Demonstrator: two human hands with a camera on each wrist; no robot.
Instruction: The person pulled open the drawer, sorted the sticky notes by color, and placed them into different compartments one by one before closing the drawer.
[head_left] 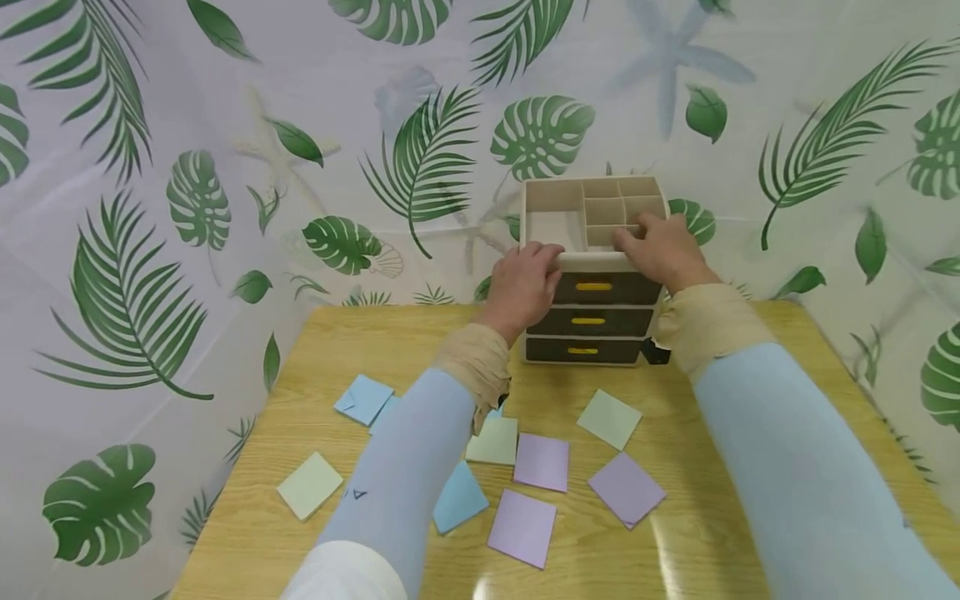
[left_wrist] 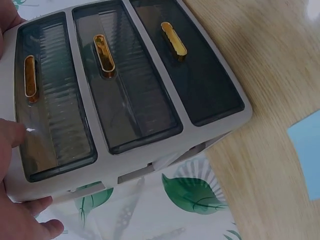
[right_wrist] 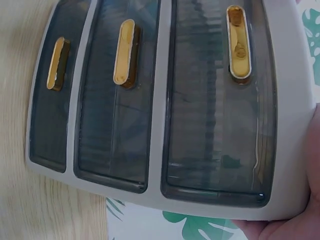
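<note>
Head view — left hand [head_left: 522,285] and right hand [head_left: 663,250] grip a drawer unit [head_left: 600,305].

Your head view's bright and pretty even, with a couple of pale glare streaks on the table [head_left: 735,542] near the bottom edge and a soft shadow beside your right sleeve [head_left: 795,450]. Your left wrist cam runs dimmer and grayish, blown out in the upper right corner. Dark drawer fronts [right_wrist: 200,135] catch hazy reflections in both wrist shots. Fine detail's kinda mushy tbh.

Both hands [head_left: 521,287] [head_left: 663,250] on the drawer unit [head_left: 591,302], paper squares [head_left: 542,462] on the table [head_left: 720,517]
</note>
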